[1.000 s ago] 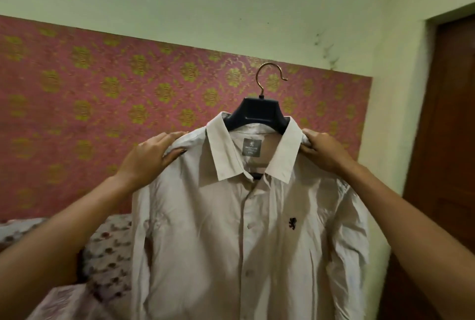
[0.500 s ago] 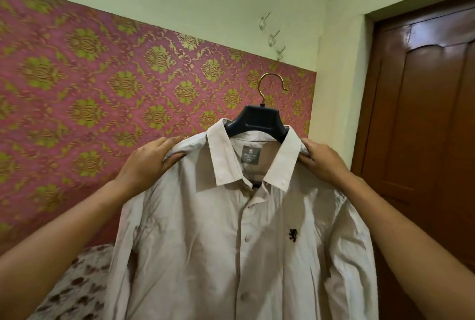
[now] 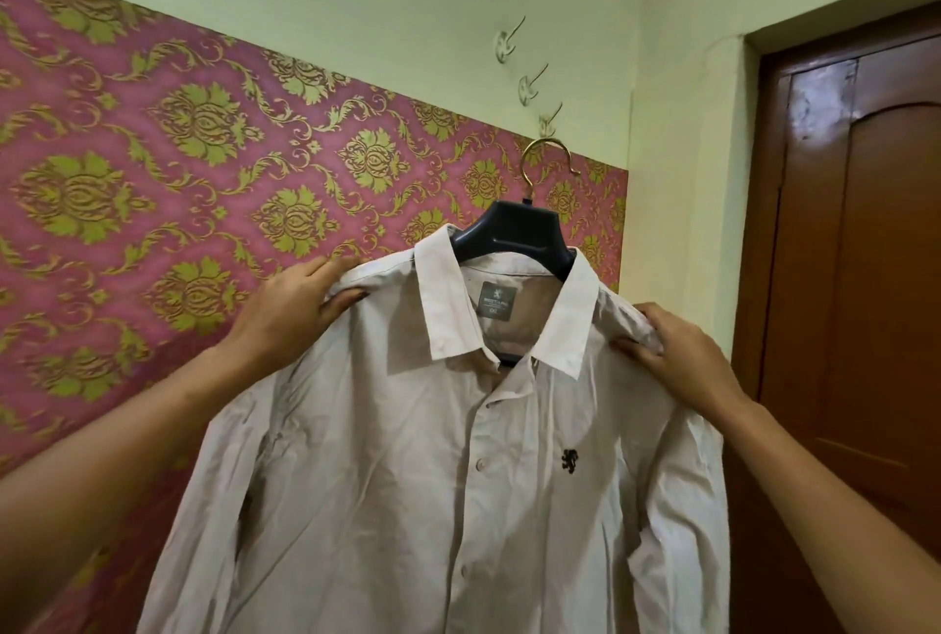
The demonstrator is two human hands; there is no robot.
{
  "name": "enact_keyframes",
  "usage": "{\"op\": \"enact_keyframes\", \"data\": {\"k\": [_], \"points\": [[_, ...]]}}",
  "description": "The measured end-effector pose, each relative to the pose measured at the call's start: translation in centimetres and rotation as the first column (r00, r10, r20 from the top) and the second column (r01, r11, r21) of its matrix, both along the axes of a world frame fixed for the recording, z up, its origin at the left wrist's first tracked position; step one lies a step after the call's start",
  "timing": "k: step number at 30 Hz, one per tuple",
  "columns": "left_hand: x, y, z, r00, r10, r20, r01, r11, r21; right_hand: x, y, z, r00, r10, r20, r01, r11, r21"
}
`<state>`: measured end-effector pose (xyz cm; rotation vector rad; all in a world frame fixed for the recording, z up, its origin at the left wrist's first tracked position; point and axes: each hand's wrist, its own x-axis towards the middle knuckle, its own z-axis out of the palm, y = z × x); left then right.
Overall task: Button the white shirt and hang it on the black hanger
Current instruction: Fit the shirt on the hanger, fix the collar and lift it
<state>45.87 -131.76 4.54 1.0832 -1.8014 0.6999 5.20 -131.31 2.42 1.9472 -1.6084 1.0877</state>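
The person is holding the shirt (image 3: 407, 480) up in the air in front of the wallpaper (image 3: 153, 175), and it is already sitting on the hanger (image 3: 514, 231), whose black neck is showing inside the open collar (image 3: 443, 297). The left hand (image 3: 290, 312) is gripping one shoulder of the shirt, fingers curled over the top edge and thumb pressing the front. The right hand (image 3: 682, 358) is pinching the other shoulder in the same way, bunching the cloth a little. Both hands are carrying the whole load; nothing else is bearing it.

The placket is lying closed down the front, and the buttons (image 3: 478, 464) in view are looking fastened. The collar is standing open at the throat, so the top button is probably undone, though I cannot tell for sure. The lower end of the placket is running out of view.

So buttoning and hanging are both looking as good as done. The gold hook (image 3: 547, 164) of the hanger is hanging free, close below the lowest of three wall hooks (image 3: 529, 85) but not catching on any. What is probably remaining is evening the shoulders on the hanger and, if wanted, lifting it onto a wall hook beside the door (image 3: 865, 277).
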Motion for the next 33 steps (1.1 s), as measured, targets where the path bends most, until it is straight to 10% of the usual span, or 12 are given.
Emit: {"op": "enact_keyframes", "data": {"k": [8,14,33], "points": [[-2.9,-10.8,4.5,0.99,-0.007,-0.142,-0.006,0.996,-0.091,-1.8,-12.7,2.1,0.996,-0.059,0.062,0.063,0.996,-0.067],[-4.0,-18.2,7.1,0.978,0.161,0.134,-0.097,0.913,-0.395,-4.6,-21.8,8.2,0.997,0.027,0.079,-0.019,0.995,-0.093],[-11.9,-31.1,20.2,0.957,0.244,-0.158,-0.29,0.773,-0.564,-8.1,-41.2,22.2,0.991,0.092,0.099,-0.045,0.914,-0.403]]}}
